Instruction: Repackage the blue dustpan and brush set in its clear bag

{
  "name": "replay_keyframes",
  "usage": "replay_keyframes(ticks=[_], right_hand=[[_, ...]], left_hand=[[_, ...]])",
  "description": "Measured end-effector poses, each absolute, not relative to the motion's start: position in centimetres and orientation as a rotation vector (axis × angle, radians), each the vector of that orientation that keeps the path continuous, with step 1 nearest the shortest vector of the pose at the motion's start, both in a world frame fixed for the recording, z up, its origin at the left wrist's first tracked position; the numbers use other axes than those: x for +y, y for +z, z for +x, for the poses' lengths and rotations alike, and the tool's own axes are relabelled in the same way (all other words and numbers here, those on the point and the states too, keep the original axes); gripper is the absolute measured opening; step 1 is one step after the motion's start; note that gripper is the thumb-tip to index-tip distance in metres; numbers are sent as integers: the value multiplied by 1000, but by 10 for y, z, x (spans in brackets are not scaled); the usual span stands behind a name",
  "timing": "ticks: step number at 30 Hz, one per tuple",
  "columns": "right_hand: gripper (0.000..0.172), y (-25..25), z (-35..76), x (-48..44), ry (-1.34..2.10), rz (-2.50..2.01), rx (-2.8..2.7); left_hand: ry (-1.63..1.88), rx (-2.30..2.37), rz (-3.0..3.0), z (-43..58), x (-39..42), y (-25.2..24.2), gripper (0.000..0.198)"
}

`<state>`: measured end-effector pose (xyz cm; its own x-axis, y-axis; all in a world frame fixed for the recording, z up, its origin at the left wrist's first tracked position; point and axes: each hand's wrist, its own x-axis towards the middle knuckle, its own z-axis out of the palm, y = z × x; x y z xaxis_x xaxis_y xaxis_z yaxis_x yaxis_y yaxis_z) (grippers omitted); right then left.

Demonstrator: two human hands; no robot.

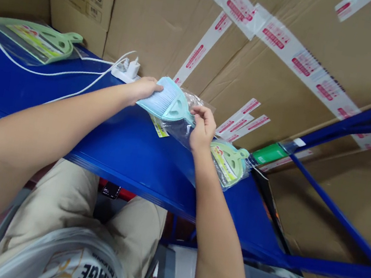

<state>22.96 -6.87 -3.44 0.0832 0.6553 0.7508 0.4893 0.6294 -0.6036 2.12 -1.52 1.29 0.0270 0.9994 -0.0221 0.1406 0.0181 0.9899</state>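
A light-blue hand brush (163, 100) with pale bristles is held over the blue shelf. My left hand (146, 89) grips its bristle end, thumb on top and the other fingers largely hidden. At the handle, my right hand (203, 128) has its fingers curled and pinched. Clear plastic wrap (181, 131) lies around and beneath the brush, and a yellow label (159, 126) pokes out below. Whether a dustpan sits under the brush cannot be seen. Just right of my right wrist lies a green dustpan (230, 158) in a clear bag, with something blue behind it.
Another bagged green dustpan (41, 41) lies at the shelf's left. White cables run to a power strip (121, 73) behind my left hand. Large cardboard boxes (162, 21) wall off the back. A green bottle-like item (270, 153) stands near the blue frame bar (335, 202) at right.
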Motion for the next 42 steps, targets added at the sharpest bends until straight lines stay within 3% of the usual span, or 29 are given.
replay_keyframes(ticks=[7, 12, 17, 29, 34, 42], right_hand=[[36, -27, 239, -70, 78, -1045, -1516], [31, -19, 255, -68, 30, -1099, -1374], [17, -19, 258, -60, 303, -1281, -1270], [7, -13, 247, -68, 749, -1208, -1096], [7, -7, 245, -73, 809, -1280, -1019], [23, 1, 234, -81, 851, -1460, -1014]], left_hand=[[1155, 1301, 1318, 20, -11, 13, 6], [1215, 1293, 1302, 16, -8, 16, 3], [1251, 1290, 1304, 14, -5, 15, 4], [1243, 1283, 1297, 16, -7, 13, 10], [1235, 1288, 1304, 16, -7, 13, 6], [1160, 1257, 1265, 16, -9, 11, 11]])
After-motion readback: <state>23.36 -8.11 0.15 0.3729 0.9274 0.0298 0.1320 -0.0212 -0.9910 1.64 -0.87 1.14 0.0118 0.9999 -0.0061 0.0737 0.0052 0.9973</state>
